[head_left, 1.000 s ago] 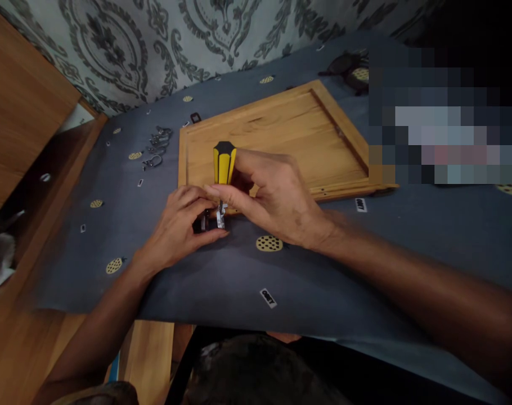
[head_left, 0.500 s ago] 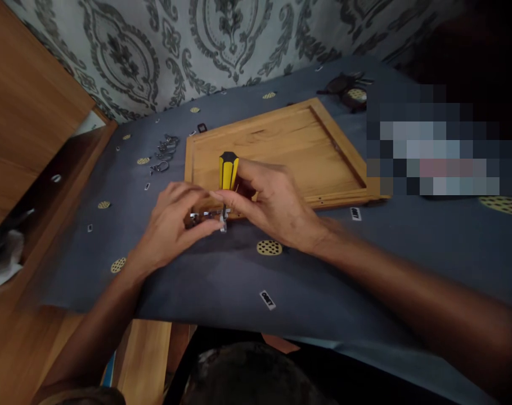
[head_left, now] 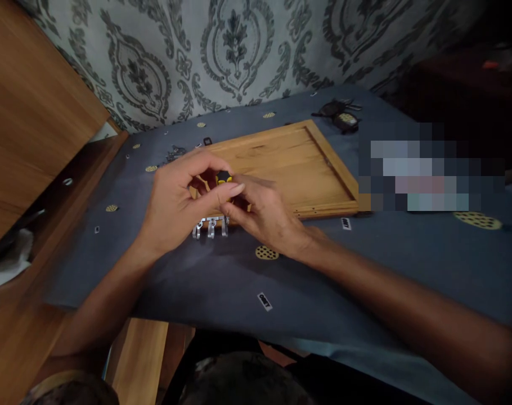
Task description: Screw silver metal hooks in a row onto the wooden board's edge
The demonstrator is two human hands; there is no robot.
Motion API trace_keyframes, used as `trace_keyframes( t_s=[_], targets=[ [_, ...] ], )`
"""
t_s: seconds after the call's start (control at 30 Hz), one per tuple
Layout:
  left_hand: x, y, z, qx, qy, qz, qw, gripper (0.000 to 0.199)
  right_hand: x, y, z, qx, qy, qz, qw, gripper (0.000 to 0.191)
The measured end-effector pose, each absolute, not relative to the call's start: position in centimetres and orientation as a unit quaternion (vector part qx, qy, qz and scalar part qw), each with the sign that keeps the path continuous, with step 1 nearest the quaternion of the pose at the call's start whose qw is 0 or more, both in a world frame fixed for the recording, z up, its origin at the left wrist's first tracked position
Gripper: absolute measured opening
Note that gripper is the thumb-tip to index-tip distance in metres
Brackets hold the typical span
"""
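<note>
A screwdriver [head_left: 224, 178] with a black and yellow handle stands upright at the near edge of a wooden framed board [head_left: 277, 163]. Around the top of its handle, my left hand [head_left: 175, 197] is closed, thumb in front. My right hand [head_left: 266, 211] grips the same handle from the right, its fingers partly hidden. The shaft and tip are out of sight behind the hands. Just below them, a silver metal hook rail [head_left: 211, 225] lies along the board's near edge, several hooks pointing toward me.
More metal hooks [head_left: 175, 152] lie behind my left hand on the dark patterned tablecloth [head_left: 197, 292]. A small black item [head_left: 207, 141] sits beyond the board. Dark objects [head_left: 338, 114] rest at the far right. A wooden cabinet [head_left: 40, 84] borders the left side.
My left hand has moved from the hook rail up to the screwdriver handle, so the rail's hooks now show. My right hand stays on the screwdriver. The view has shifted slightly.
</note>
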State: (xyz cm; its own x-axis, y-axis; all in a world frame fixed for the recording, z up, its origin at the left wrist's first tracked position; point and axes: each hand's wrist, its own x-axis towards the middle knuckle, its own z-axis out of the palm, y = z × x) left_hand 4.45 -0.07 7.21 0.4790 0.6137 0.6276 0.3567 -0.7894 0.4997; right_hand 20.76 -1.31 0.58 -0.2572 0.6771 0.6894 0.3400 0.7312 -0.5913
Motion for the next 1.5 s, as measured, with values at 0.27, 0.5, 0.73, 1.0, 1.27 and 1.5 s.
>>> trace_keyframes(
  t_s=[0.27,0.5,0.73,1.0,1.27,1.5],
  targets=[
    [3.6,0.1,6.2,0.825,0.305,0.453,0.146,0.008,23.9,-2.9,-1.3,-0.356,-0.855,0.105,0.362,0.029],
    [3.4,0.0,5.4,0.819,0.280,0.489,0.107,0.003,24.3,-3.5,-3.8,-0.335,-0.884,0.027,0.325,0.028],
    [3.4,0.1,5.1,0.810,0.263,0.513,0.103,0.005,24.4,-3.0,-3.9,-0.300,-0.899,0.045,0.315,0.034],
    [3.4,0.1,4.6,0.804,0.257,0.527,0.103,0.012,24.3,-2.9,-3.7,-0.281,-0.915,0.051,0.284,0.034],
    [3.6,0.2,5.0,0.797,0.268,0.527,0.125,0.027,24.3,-2.8,-3.9,-0.281,-0.919,0.028,0.276,0.030],
    [3.2,0.6,5.2,0.787,0.293,0.530,0.117,0.034,24.3,-3.0,-4.0,-0.281,-0.918,0.031,0.280,0.031]
  ],
)
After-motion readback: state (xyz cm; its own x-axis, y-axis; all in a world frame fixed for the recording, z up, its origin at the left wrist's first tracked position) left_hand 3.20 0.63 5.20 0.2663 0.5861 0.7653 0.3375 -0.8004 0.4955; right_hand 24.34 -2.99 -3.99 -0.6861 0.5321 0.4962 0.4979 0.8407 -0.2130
